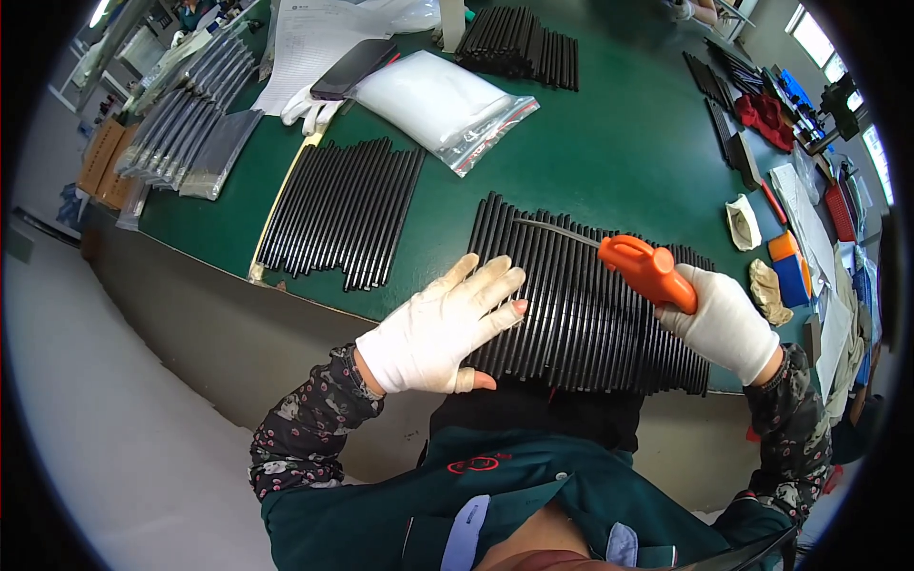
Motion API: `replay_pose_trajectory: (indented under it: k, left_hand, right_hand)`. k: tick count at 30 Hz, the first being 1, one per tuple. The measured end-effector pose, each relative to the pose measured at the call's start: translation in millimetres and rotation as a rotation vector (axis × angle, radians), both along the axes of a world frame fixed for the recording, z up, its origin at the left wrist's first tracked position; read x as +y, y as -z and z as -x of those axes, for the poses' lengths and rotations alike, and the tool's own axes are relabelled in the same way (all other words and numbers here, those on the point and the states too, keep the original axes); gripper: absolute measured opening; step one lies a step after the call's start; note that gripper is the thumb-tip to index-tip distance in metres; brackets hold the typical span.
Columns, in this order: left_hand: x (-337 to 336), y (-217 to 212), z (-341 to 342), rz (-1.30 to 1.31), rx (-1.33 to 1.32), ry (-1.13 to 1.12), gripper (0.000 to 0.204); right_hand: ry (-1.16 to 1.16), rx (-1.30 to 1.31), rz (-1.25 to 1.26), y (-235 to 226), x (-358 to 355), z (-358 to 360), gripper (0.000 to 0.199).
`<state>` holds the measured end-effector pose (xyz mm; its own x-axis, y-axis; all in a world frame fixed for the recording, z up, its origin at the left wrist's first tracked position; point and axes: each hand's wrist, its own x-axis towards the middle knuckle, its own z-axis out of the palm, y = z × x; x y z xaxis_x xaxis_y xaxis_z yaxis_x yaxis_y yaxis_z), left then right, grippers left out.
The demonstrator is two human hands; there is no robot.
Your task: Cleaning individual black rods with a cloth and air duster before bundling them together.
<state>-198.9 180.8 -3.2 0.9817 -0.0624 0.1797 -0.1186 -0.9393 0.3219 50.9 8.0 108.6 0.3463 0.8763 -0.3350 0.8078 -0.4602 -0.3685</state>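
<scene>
A row of black rods [581, 314] lies side by side at the near edge of the green table, some ends jutting over it. My right hand [725, 319], in a white glove, is closed around an orange oil can [650, 271]. The can is tilted, and its thin metal spout [557, 228] points left over the far ends of the rods. My left hand [443, 324], gloved with bare thumb and one bare fingertip, spreads flat at the left side of this row. Whether it presses on the rods I cannot tell.
Another row of black rods [343, 211] lies to the left, with a rod pile [519, 43] at the back. Behind are a clear bag of white material [433, 100], a phone [354, 68] and papers [309, 48]. Bagged rods [190, 124] stack far left; an orange-blue box [790, 271] stands right.
</scene>
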Motion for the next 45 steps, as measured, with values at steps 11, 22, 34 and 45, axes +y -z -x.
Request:
replay_pose_trajectory:
  k: [11, 22, 34, 45]
  left_hand:
    - [-1, 4, -3, 0.001, -0.039, 0.009, 0.091]
    - [-19, -4, -14, -0.028, 0.016, 0.025, 0.088]
    - [-30, -8, -20, -0.056, -0.005, 0.067, 0.082]
    - [-59, -15, -44, 0.01, 0.079, 0.138, 0.077]
  right_hand:
    - [0.128, 0.202, 0.007, -6, -30, -9, 0.024]
    - [0.283, 0.279, -0.023, 1, -61, -25, 0.026]
    - [0.283, 0.19, -0.019, 7, -80, -29, 0.028]
    - [0.19, 0.071, 0.027, 10, -74, -25, 0.026]
